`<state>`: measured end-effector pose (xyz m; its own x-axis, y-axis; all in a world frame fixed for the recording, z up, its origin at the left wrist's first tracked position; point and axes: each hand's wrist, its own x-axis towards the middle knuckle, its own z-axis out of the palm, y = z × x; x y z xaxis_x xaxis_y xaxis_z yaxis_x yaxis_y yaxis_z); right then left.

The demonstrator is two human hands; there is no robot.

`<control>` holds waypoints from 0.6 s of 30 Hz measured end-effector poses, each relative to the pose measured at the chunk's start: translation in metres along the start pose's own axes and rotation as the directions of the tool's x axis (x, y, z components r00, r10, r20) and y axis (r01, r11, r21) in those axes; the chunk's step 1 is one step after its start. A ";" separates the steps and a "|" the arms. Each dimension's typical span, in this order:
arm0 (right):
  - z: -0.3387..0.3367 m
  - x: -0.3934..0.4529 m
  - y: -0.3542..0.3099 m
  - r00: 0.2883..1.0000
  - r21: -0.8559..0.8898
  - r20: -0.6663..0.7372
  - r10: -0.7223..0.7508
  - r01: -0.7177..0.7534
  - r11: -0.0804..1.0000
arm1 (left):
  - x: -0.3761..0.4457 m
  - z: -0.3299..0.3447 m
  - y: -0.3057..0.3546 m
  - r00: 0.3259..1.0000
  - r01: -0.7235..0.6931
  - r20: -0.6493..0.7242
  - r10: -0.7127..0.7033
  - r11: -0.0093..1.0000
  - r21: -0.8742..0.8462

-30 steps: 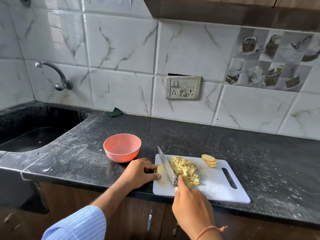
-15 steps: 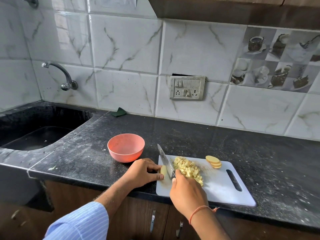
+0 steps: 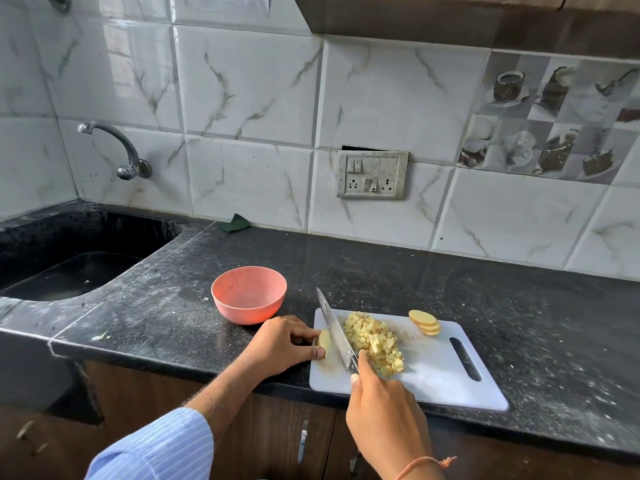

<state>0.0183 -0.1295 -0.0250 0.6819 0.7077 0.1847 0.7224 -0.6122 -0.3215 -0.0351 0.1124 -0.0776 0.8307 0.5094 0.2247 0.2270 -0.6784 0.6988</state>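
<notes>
Knife [image 3: 334,327] barely shifted: right grip [image 3: 381,410] clenches it, blade against slice [image 3: 324,340] pinched by left grip [image 3: 280,344].

Bowl [image 3: 248,294] left of board [image 3: 446,372]; knife [image 3: 335,330] between slice [image 3: 324,339] and cubes [image 3: 372,337].

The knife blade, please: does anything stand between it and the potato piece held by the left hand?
Nothing visible does. The knife, gripped by the right hand, stands right beside the potato piece that the left hand pinches on the cutting board; the diced pile lies on its other side.
</notes>
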 end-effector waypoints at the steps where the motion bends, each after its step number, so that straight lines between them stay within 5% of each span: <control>1: -0.001 0.000 0.000 1.000 0.008 -0.004 0.002 -0.002 1.000 | 0.000 0.000 0.000 1.000 -0.001 -0.003 0.001 1.000 -0.002; 18: 0.004 0.003 -0.008 0.994 -0.130 0.110 0.005 0.009 0.991 | -0.001 0.003 0.001 0.999 0.024 -0.044 -0.026 0.999 -0.037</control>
<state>0.0141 -0.1215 -0.0255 0.6689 0.7390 0.0802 0.7375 -0.6463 -0.1959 -0.0343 0.1104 -0.0791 0.8015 0.5496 0.2359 0.2281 -0.6455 0.7289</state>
